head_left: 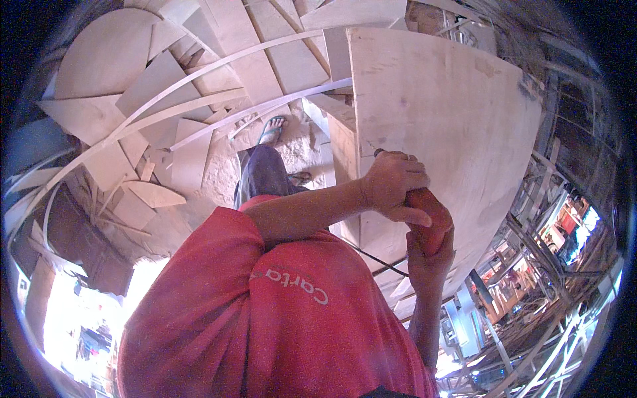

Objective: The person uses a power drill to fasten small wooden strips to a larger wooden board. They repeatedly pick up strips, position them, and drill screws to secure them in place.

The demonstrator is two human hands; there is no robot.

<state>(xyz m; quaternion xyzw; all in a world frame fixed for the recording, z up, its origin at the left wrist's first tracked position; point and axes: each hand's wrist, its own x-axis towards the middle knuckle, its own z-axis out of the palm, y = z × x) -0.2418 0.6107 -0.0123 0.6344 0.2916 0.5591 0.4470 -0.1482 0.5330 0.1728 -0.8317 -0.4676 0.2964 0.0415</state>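
Note:
A red power drill point(434, 224) is held over a large pale plywood panel point(438, 113). My left hand point(397, 184) wraps round the front of its body, fingers closed, just behind the dark front end point(378, 152). A thin bit seems to point at the panel near its left edge; whether it touches the wood I cannot tell. Behind, my right hand point(430, 260) grips the rear of the drill, partly hidden by its body. A black cord point(371, 255) runs past my shirt beneath the right hand.
Wooden framing point(342, 132) supports the panel's left side. Sawdust and plywood offcuts point(159, 83) cover the floor at left, crossed by long thin strips point(219, 65). My sandalled foot point(272, 129) stands among them. Timber clutter point(517, 285) lies at right.

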